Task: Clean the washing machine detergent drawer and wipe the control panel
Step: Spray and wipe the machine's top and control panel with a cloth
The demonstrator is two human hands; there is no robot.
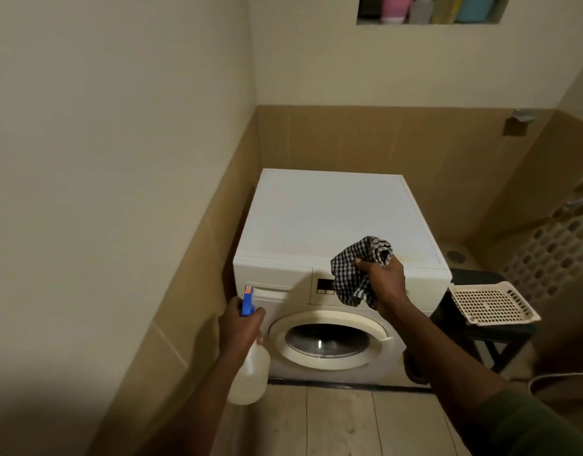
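We face a white washing machine (333,218), our left hand (239,327) gripping a spray bottle (250,370) near the closed drawer (277,284) at its front's top left corner, our right hand (384,281) clutching a checked cloth (349,278) over the control panel (324,286).

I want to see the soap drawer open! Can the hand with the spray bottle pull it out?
Probably not yet. The left hand is close to the detergent drawer, nothing between, but its fingers grip the spray bottle.
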